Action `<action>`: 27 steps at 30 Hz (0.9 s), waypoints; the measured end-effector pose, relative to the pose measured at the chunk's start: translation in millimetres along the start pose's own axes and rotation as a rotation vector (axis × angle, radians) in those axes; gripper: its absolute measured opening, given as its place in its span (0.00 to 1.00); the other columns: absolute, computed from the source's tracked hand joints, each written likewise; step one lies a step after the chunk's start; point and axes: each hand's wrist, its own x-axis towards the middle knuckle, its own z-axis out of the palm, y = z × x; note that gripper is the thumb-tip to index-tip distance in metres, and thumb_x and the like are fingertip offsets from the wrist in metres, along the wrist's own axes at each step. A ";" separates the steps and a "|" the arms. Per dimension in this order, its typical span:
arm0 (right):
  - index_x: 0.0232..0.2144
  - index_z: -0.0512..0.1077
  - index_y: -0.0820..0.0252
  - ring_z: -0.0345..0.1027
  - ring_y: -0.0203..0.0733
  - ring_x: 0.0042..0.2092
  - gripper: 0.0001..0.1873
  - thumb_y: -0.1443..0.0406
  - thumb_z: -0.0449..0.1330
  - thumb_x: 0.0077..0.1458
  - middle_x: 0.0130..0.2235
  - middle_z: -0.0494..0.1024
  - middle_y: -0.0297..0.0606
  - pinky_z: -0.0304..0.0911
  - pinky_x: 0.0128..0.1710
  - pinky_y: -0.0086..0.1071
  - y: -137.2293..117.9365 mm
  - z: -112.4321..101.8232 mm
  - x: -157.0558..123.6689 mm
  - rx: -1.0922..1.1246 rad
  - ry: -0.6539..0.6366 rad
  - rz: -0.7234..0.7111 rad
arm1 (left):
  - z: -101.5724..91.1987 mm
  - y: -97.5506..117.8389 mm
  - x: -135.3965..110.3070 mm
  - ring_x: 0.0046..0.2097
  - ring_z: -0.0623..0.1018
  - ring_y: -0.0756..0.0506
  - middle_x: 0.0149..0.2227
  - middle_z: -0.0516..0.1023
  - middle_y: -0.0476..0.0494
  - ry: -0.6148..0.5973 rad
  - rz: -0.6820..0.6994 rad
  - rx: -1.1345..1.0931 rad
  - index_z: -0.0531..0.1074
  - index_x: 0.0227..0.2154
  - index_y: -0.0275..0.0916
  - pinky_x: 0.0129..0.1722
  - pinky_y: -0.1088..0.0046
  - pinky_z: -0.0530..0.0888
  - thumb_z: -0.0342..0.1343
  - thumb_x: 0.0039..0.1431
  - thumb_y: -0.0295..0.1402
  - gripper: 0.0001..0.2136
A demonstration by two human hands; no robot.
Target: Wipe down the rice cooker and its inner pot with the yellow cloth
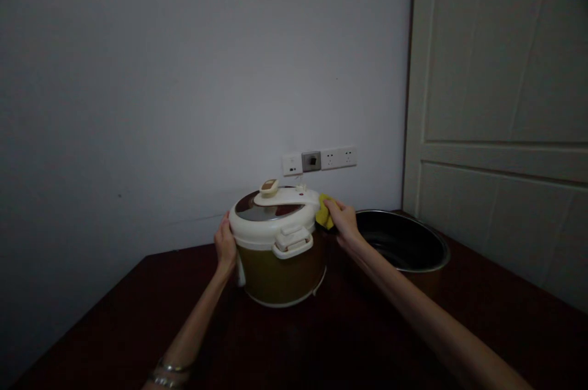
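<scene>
A rice cooker [280, 249] with a cream lid and an olive-yellow body stands on the dark wooden table [138, 316]. My left hand [225, 243] rests against the cooker's left side, fingers curved round the rim of the lid. My right hand [342, 221] is at the cooker's right side, closed on a yellow cloth [324, 212] that it presses against the lid's edge. The lid is shut, with a latch handle facing me.
A wide dark metal basin [404, 243] sits on the table just right of the cooker, behind my right hand. A strip of wall sockets [319, 160] is above the cooker. A pale door [500, 120] is at the right.
</scene>
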 end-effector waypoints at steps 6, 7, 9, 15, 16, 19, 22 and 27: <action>0.42 0.75 0.66 0.75 0.39 0.35 0.25 0.59 0.64 0.42 0.41 0.79 0.44 0.69 0.30 0.27 6.0 -4.5 -11.9 -0.061 -0.048 -0.097 | -7.5 -9.6 17.3 0.50 0.73 0.43 0.48 0.76 0.38 -0.033 0.034 -0.019 0.74 0.45 0.32 0.54 0.66 0.65 0.46 0.54 0.39 0.21; 0.43 0.75 0.66 0.75 0.42 0.39 0.25 0.58 0.64 0.42 0.43 0.79 0.45 0.71 0.34 0.29 7.6 -6.6 -12.4 -0.088 -0.061 -0.124 | -8.3 -11.6 19.5 0.50 0.73 0.43 0.48 0.76 0.38 -0.040 0.037 -0.022 0.74 0.45 0.31 0.54 0.66 0.65 0.46 0.54 0.40 0.22; 0.46 0.73 0.67 0.73 0.46 0.45 0.27 0.57 0.63 0.45 0.48 0.76 0.47 0.70 0.42 0.35 12.6 -12.0 -13.5 -0.170 -0.091 -0.189 | -9.0 -15.1 22.7 0.51 0.73 0.42 0.49 0.76 0.37 -0.049 0.041 -0.018 0.73 0.45 0.31 0.54 0.66 0.65 0.46 0.54 0.40 0.22; 0.63 0.52 0.66 0.52 0.50 0.62 0.31 0.62 0.51 0.60 0.62 0.56 0.51 0.54 0.59 0.48 55.4 -36.7 -25.3 -0.630 -0.183 -0.780 | -8.7 -15.1 22.3 0.52 0.72 0.43 0.49 0.75 0.38 -0.108 0.050 0.043 0.72 0.47 0.32 0.54 0.66 0.64 0.44 0.56 0.40 0.23; 0.64 0.47 0.65 0.47 0.50 0.64 0.32 0.64 0.50 0.61 0.64 0.50 0.52 0.52 0.60 0.50 65.3 -41.9 -27.6 -0.728 -0.208 -0.935 | -8.8 -14.5 21.7 0.52 0.72 0.43 0.49 0.75 0.38 -0.106 0.053 0.044 0.72 0.47 0.32 0.54 0.66 0.64 0.43 0.56 0.41 0.23; 0.65 0.36 0.66 0.35 0.56 0.66 0.37 0.72 0.50 0.59 0.66 0.37 0.55 0.53 0.59 0.54 91.3 -59.2 -32.6 -0.993 -0.270 -1.285 | -9.4 -15.5 21.1 0.52 0.72 0.43 0.50 0.75 0.39 -0.098 0.060 0.051 0.72 0.47 0.33 0.54 0.67 0.64 0.43 0.57 0.40 0.22; 0.65 0.36 0.69 0.34 0.59 0.66 0.40 0.77 0.51 0.56 0.65 0.38 0.59 0.56 0.58 0.54 106.9 -77.8 -38.9 -1.152 -0.383 -1.450 | -9.5 -19.8 22.0 0.53 0.71 0.44 0.51 0.74 0.40 -0.107 0.073 0.022 0.72 0.48 0.34 0.55 0.67 0.63 0.43 0.56 0.40 0.22; 0.61 0.53 0.74 0.38 0.60 0.65 0.31 0.78 0.52 0.55 0.64 0.50 0.59 0.59 0.57 0.53 115.2 -100.4 -58.1 -1.275 -0.664 -1.579 | -8.7 -22.7 23.6 0.52 0.72 0.43 0.50 0.75 0.41 -0.089 0.056 -0.007 0.73 0.47 0.34 0.55 0.66 0.64 0.45 0.55 0.40 0.22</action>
